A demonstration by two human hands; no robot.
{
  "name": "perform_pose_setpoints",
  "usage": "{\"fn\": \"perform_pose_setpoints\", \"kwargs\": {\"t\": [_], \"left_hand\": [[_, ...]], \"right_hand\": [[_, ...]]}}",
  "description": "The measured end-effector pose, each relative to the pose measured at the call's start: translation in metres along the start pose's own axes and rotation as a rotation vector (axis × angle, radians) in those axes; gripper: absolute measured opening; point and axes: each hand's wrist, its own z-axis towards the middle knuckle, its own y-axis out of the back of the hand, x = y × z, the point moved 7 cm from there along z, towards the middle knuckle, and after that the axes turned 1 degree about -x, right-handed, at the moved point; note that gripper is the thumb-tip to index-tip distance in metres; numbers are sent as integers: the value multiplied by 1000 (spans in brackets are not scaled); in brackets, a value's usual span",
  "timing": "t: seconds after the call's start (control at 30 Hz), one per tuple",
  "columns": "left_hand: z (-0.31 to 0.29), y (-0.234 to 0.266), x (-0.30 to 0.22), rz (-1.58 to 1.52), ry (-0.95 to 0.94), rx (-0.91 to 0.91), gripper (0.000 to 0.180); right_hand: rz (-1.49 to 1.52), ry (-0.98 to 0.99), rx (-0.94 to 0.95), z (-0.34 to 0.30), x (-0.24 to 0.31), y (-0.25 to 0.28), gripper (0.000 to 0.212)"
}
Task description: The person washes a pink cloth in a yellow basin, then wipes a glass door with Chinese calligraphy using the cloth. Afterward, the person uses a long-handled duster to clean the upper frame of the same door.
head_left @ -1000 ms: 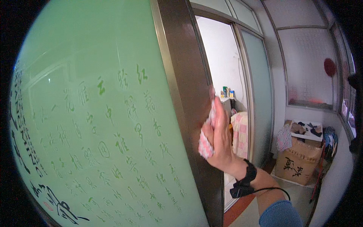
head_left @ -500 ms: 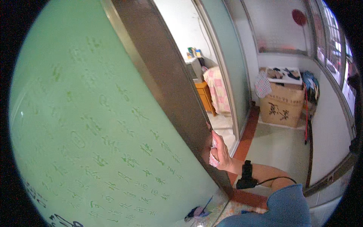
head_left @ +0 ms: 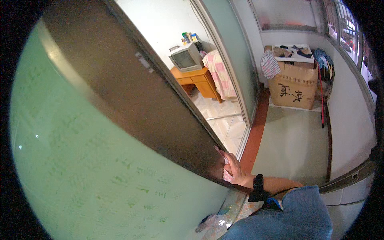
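With the cloth (head_left: 227, 176) grasped in the right hand (head_left: 237, 172) against the brown frame (head_left: 132, 96), near its lower end, press evenly and follow its length, tucking loose folds in. Cannot tell the state of the left hand: out of view.

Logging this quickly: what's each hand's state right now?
Left hand: not in view, can't tell.
Right hand: holding a pink-and-white cloth against the brown frame.

I count one right hand (head_left: 237, 172) of mine, one pink cloth (head_left: 227, 175), one wrist strap (head_left: 258, 185), one cardboard box (head_left: 294, 85), one white tray (head_left: 297, 59), one television (head_left: 185, 58), one desk (head_left: 207, 85).
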Motion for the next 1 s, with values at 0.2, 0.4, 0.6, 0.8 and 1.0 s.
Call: {"fn": "perform_pose_setpoints", "kwargs": {"t": [0.2,0.4,0.6,0.8,1.0], "left_hand": [[15,-2,-25,-11,-37,18,56],[19,-1,-38,-15,-45,35,55],[24,6,-42,-7,-41,62,55],[24,14,-34,12,-21,73,55],[15,22,-21,31,40,41,54]], "right_hand": [[-34,-395,321,-43,-54,-18,48],[274,-464,59,7,-68,19,27],[681,-157,-164,194,-18,37,31],[422,734,-668,310,134,58,23],[840,576,-22,414,192,48,35]]}}
